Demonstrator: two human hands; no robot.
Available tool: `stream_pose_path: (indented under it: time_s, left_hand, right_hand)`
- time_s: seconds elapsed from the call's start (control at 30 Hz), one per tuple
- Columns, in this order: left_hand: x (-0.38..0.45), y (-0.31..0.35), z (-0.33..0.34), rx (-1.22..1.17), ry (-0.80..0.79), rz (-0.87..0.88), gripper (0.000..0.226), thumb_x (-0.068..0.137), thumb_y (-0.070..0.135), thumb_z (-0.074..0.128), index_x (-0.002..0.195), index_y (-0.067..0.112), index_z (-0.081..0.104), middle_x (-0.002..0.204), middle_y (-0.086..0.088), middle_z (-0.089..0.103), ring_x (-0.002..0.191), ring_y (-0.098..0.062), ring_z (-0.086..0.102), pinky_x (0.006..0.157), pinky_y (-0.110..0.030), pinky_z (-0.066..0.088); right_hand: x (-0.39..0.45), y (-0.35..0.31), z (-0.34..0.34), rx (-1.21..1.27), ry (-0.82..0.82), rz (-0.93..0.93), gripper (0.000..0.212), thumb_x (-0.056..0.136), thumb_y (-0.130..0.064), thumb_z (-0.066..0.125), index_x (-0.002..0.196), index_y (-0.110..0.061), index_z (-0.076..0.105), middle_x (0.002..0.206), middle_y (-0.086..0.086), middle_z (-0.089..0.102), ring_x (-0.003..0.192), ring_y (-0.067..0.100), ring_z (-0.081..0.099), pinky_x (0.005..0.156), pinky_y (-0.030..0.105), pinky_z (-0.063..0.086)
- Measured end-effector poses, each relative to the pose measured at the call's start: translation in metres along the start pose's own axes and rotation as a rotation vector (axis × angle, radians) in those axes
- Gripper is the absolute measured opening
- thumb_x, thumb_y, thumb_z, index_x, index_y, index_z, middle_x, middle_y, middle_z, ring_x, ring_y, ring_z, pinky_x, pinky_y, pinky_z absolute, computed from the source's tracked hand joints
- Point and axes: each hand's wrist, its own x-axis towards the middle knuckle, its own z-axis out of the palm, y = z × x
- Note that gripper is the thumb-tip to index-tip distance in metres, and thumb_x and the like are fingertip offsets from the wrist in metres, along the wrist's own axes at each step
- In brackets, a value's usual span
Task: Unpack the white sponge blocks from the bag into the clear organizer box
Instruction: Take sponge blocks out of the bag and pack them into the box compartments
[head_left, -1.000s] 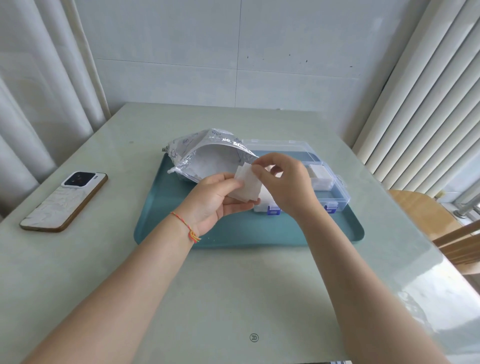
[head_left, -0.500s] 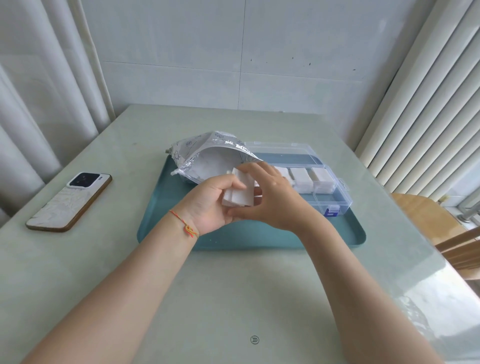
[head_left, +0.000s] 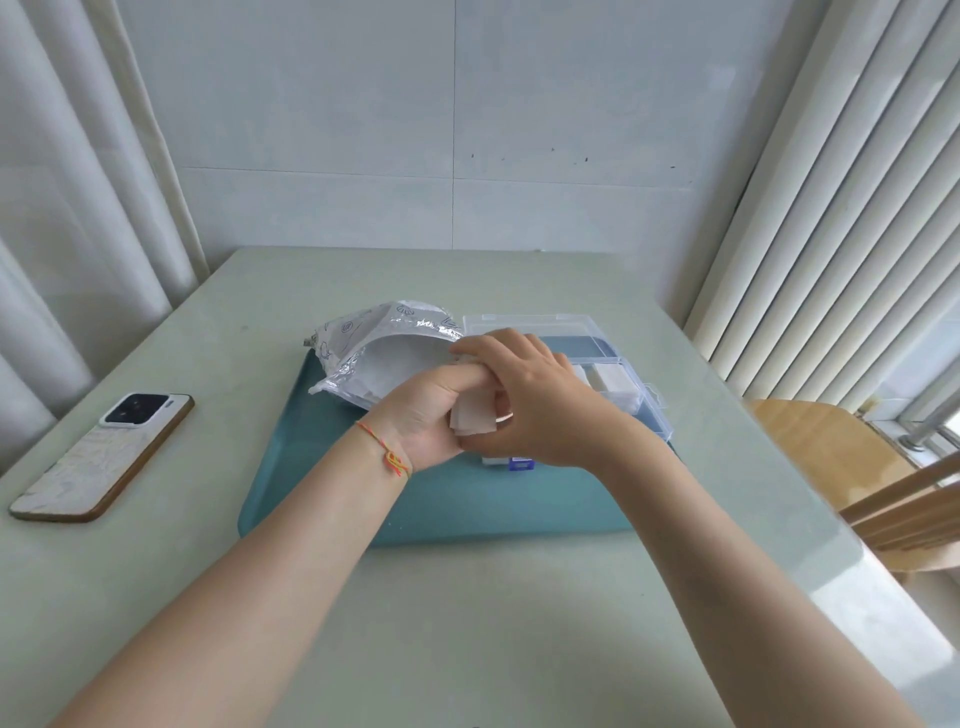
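Observation:
Both hands meet over the teal tray (head_left: 332, 499). My left hand (head_left: 426, 410) grips a white sponge block (head_left: 475, 415) from the left, and my right hand (head_left: 535, 395) curls over the same block from the right and above. Behind them lies the silver foil bag (head_left: 379, 343), mouth open toward me. The clear organizer box (head_left: 644, 395) sits to the right with its lid open, and white sponge blocks (head_left: 613, 376) show in its compartments. Much of the box is hidden by my right hand.
A phone (head_left: 98, 457) lies face down on the pale green table (head_left: 467, 623) at the left. A wooden chair (head_left: 841, 457) stands beyond the table's right edge. Curtains hang on the left, blinds on the right.
My hands have closed more tightly round the sponge block, the right hand now covering it from above. The view has tilted up slightly.

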Motion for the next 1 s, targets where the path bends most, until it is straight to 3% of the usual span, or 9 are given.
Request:
stream_pose_path:
  time_s: [0.17,0.37,0.53,0.63,0.67,0.77,0.83,0.93,1.0]
  left_hand:
    - [0.012,-0.003,0.005,0.047,0.059,0.009,0.010,0.074,0.008,0.058,0.070,0.017,0.059,0.064,0.001,0.050,0.061,-0.010,0.048,0.053,-0.019,0.042]
    - [0.017,-0.002,0.016,-0.026,0.026,-0.009,0.015,0.094,0.007,0.049,0.095,0.016,0.061,0.083,-0.002,0.066,0.073,-0.012,0.068,0.056,-0.023,0.053]
    - [0.023,-0.006,0.019,-0.023,0.080,-0.021,0.015,0.092,0.004,0.052,0.087,0.016,0.061,0.071,0.001,0.062,0.062,-0.010,0.063,0.055,-0.019,0.051]
    - [0.027,-0.008,0.017,0.014,0.068,-0.027,0.012,0.088,0.006,0.061,0.082,0.016,0.060,0.062,0.003,0.048,0.054,-0.009,0.049,0.053,-0.019,0.044]
    - [0.028,-0.008,0.017,0.047,0.061,-0.029,0.011,0.085,0.007,0.064,0.088,0.017,0.062,0.063,0.003,0.046,0.053,-0.010,0.047,0.054,-0.020,0.043]
    - [0.028,-0.007,0.014,0.195,0.031,-0.008,0.045,0.075,0.008,0.068,0.118,0.015,0.056,0.067,0.001,0.047,0.053,-0.012,0.046,0.054,-0.025,0.045]
    - [0.027,-0.007,0.014,0.340,-0.010,0.021,0.057,0.074,0.004,0.069,0.128,0.011,0.052,0.066,-0.001,0.045,0.054,-0.014,0.045,0.056,-0.027,0.047]
    - [0.027,-0.005,0.018,0.551,-0.064,0.064,0.057,0.075,0.001,0.067,0.128,0.019,0.056,0.070,-0.003,0.047,0.059,-0.015,0.046,0.060,-0.028,0.049]
    - [0.028,-0.006,0.021,0.598,-0.059,0.064,0.061,0.073,0.001,0.069,0.131,0.013,0.053,0.078,-0.007,0.051,0.065,-0.019,0.049,0.062,-0.029,0.051]
  right_hand:
    - [-0.001,0.010,0.000,-0.034,0.092,-0.030,0.062,0.071,-0.035,0.076,0.127,-0.022,0.054,0.122,-0.006,0.050,0.116,0.019,0.044,0.091,0.034,0.035]
    - [-0.005,0.021,-0.008,0.006,0.038,-0.033,0.072,0.071,-0.031,0.073,0.137,-0.033,0.045,0.129,-0.007,0.044,0.121,0.018,0.039,0.095,0.037,0.034]
    - [-0.006,0.025,-0.013,0.032,0.036,-0.026,0.065,0.072,-0.035,0.076,0.132,-0.035,0.051,0.128,-0.009,0.046,0.123,0.017,0.038,0.103,0.042,0.034]
    - [-0.009,0.030,-0.024,0.176,-0.051,0.001,0.072,0.071,-0.043,0.080,0.136,-0.039,0.049,0.132,-0.013,0.044,0.126,0.008,0.038,0.104,0.031,0.031]
    - [-0.010,0.032,-0.030,0.269,-0.060,0.038,0.067,0.074,-0.041,0.079,0.135,-0.039,0.050,0.132,-0.015,0.045,0.124,0.003,0.041,0.102,0.026,0.034]
    - [-0.011,0.038,-0.043,0.546,-0.006,0.157,0.030,0.085,-0.022,0.064,0.112,-0.036,0.066,0.128,-0.017,0.052,0.116,-0.004,0.050,0.095,0.022,0.042]
    - [-0.011,0.043,-0.043,0.601,0.023,0.222,0.030,0.087,-0.011,0.055,0.099,-0.033,0.072,0.127,-0.015,0.055,0.116,-0.005,0.050,0.095,0.023,0.040]
    - [-0.011,0.046,-0.037,0.525,-0.006,0.218,0.012,0.090,-0.026,0.064,0.096,-0.032,0.072,0.128,-0.016,0.054,0.112,-0.006,0.052,0.094,0.019,0.039]
    - [-0.010,0.050,-0.033,0.454,-0.012,0.201,0.004,0.086,-0.034,0.071,0.090,-0.034,0.070,0.125,-0.017,0.055,0.109,-0.008,0.053,0.091,0.017,0.040]
